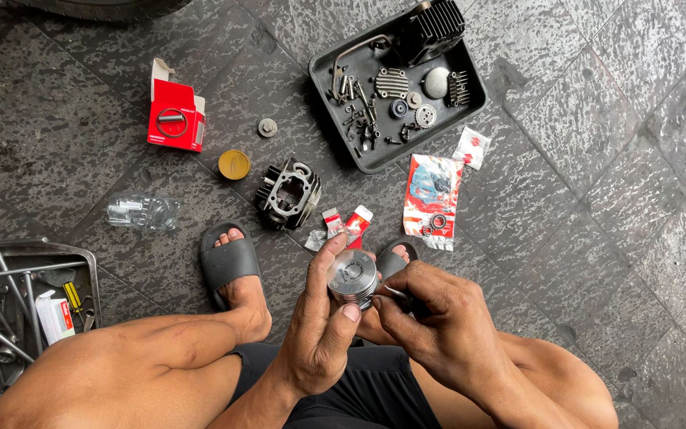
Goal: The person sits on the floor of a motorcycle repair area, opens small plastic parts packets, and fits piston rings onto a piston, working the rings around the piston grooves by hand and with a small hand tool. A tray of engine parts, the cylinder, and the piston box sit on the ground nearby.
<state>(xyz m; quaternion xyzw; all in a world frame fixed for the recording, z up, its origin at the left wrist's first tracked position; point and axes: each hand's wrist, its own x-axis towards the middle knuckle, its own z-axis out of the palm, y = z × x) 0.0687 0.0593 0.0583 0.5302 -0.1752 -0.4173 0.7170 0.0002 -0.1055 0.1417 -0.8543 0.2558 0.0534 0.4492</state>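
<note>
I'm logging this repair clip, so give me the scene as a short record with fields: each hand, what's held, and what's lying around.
left hand: left hand grips the piston from the side
right hand: right hand pinches a thin metal piece at the piston's edge
in front: cylinder head on the tiled floor
parts tray: black tray with bolts and small engine parts
packaging: red box, gasket packet
tools: metal tray at left

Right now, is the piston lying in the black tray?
No. The piston is held in the left hand, with the right hand at its side, well below the black tray.
</note>
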